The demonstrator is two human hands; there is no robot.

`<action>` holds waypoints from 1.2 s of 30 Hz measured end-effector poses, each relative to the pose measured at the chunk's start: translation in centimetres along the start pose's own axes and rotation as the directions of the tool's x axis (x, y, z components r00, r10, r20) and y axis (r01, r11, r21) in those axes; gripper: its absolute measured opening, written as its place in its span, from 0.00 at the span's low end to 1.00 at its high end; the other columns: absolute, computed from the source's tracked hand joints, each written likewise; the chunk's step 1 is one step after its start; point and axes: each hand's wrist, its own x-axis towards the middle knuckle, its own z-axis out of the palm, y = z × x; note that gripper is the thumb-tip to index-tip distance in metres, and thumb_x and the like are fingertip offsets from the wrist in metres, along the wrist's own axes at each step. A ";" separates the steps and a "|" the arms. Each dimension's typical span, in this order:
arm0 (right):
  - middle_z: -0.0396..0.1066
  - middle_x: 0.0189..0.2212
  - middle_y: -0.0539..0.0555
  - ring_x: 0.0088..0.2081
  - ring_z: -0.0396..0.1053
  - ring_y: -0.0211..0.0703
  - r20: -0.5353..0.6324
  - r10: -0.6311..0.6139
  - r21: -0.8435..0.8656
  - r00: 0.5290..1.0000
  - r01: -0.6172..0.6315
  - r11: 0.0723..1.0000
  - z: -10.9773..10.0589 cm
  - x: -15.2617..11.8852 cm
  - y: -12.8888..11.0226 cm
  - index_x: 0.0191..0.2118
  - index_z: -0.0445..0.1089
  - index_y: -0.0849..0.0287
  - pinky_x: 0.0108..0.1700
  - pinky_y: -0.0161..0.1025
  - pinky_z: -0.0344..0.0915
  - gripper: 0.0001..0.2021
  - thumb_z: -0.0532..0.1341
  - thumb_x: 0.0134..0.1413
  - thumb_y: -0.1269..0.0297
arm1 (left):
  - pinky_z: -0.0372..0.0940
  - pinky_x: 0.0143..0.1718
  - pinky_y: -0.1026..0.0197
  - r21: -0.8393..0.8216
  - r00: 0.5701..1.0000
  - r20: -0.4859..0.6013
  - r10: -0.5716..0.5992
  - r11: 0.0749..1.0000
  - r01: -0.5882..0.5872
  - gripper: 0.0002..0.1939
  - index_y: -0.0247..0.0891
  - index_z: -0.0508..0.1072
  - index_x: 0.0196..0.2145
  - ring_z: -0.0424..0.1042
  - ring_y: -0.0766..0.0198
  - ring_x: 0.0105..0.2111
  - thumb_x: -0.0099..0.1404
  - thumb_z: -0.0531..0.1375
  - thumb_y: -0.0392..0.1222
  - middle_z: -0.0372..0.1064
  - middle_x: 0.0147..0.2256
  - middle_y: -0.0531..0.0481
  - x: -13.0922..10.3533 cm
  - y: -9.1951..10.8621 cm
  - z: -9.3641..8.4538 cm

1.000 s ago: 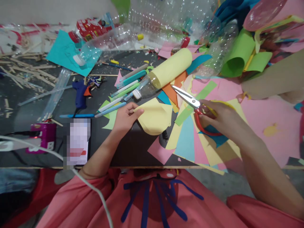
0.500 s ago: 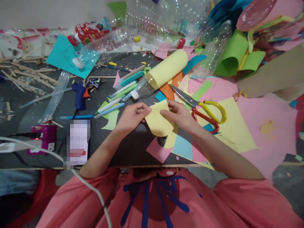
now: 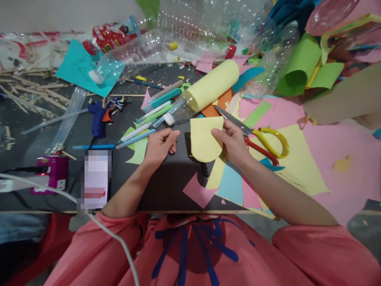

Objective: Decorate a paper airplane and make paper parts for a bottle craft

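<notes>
A piece of pale yellow paper [image 3: 206,140], straight along its top and rounded at the bottom, is pinched at its right edge by my right hand [image 3: 235,143], thumb in front. My left hand [image 3: 162,147] is apart from the paper on its left, fingers curled in and thumb laid against them, with nothing visible in it. Just beyond my right hand lie scissors [image 3: 269,143] with one yellow and one red handle. Past the paper, a clear plastic bottle [image 3: 182,110] wrapped in a yellow paper sleeve [image 3: 214,85] lies on its side.
Several markers [image 3: 154,115] lie beyond my left hand. Further left are a blue glue gun [image 3: 98,119], a phone [image 3: 97,178] and a purple power box [image 3: 50,174] with cables. Paper sheets [image 3: 339,147] spread to the right. Plastic bottles [image 3: 131,51] line the back.
My left hand has let go of the yellow paper and drawn slightly left. My right hand has moved a little right and holds the paper alone, its rounded outline now facing me.
</notes>
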 end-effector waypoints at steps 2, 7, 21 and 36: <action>0.80 0.34 0.50 0.39 0.79 0.49 0.016 0.002 0.007 1.000 -0.002 1.000 -0.1 0.0 0.0 0.40 0.71 0.52 0.44 0.48 0.76 0.22 0.71 0.41 0.46 | 0.62 0.21 0.67 -0.054 1.000 -0.017 0.007 0.999 -0.008 0.23 0.39 0.66 0.20 0.65 0.71 0.16 0.59 0.66 0.59 0.66 0.16 0.56 0.1 0.0 0.0; 0.80 0.37 0.51 0.42 0.79 0.49 -0.007 -0.016 0.016 1.000 0.016 1.000 -0.1 0.1 0.0 0.39 0.71 0.52 0.48 0.49 0.75 0.22 0.72 0.40 0.47 | 0.68 0.26 0.66 -0.185 1.000 0.019 -0.013 0.983 0.017 0.20 0.38 0.69 0.28 0.71 0.69 0.20 0.57 0.67 0.58 0.73 0.21 0.53 0.3 -0.2 0.4; 0.80 0.34 0.49 0.38 0.79 0.48 0.033 0.002 0.006 0.999 -0.002 1.000 -0.2 0.0 0.1 0.39 0.71 0.51 0.43 0.48 0.76 0.20 0.71 0.43 0.48 | 0.75 0.34 0.61 -0.210 0.992 0.046 -0.121 0.969 0.128 0.16 0.39 0.66 0.30 0.81 0.59 0.30 0.53 0.69 0.46 0.80 0.27 0.49 -0.2 -0.3 0.8; 0.77 0.26 0.49 0.32 0.77 0.45 0.063 0.030 -0.062 0.998 -0.027 0.998 -0.1 -0.2 -0.3 0.34 0.72 0.54 0.37 0.44 0.75 0.21 0.73 0.39 0.45 | 0.74 0.33 0.62 -0.208 0.994 -0.095 -0.054 0.977 0.034 0.15 0.38 0.71 0.28 0.79 0.62 0.27 0.54 0.69 0.50 0.78 0.25 0.52 -0.1 0.1 0.8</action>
